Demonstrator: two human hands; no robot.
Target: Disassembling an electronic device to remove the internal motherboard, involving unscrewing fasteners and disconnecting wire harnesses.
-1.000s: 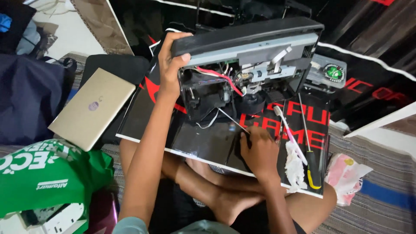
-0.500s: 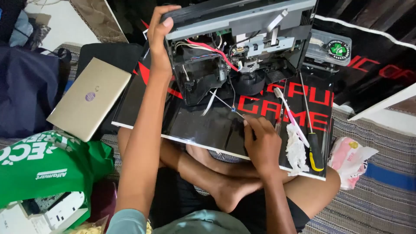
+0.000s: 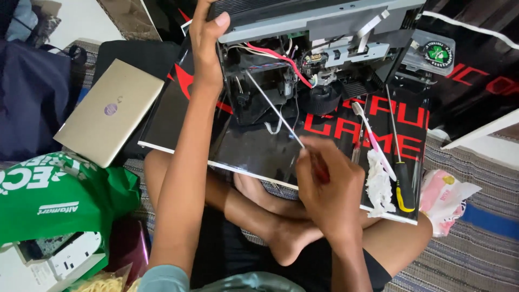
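Grey plastic casing of an opened-up machine (image 3: pixel 319 21) is what I'm working on, tipped up at the far edge of a black board with red lettering (image 3: pixel 254 146) that lies across my crossed legs. My left hand (image 3: pixel 208 40) has its grip closed around the casing's left corner, thumb on top, holding it tilted so the insides show: red wires (image 3: pixel 275 54), a black wheel-like part (image 3: pixel 321 100), white brackets. My right hand (image 3: pixel 324 184) is wrapped tight around the red handle of a long screwdriver (image 3: pixel 273 108), over the board's near edge, and the thin shaft runs up and left into the machine's guts.

Near the board's right edge there's a white and pink toothbrush (image 3: pixel 373 140), a crumpled white tissue (image 3: pixel 378 186) and a second screwdriver with a black and yellow handle (image 3: pixel 403 184). Off the left edge a gold laptop (image 3: pixel 108 111) lies closed on the floor, with a green bag (image 3: pixel 59 197) near it. A pink and white packet (image 3: pixel 446 197) sits on the striped rug (image 3: pixel 476 254) to the right.
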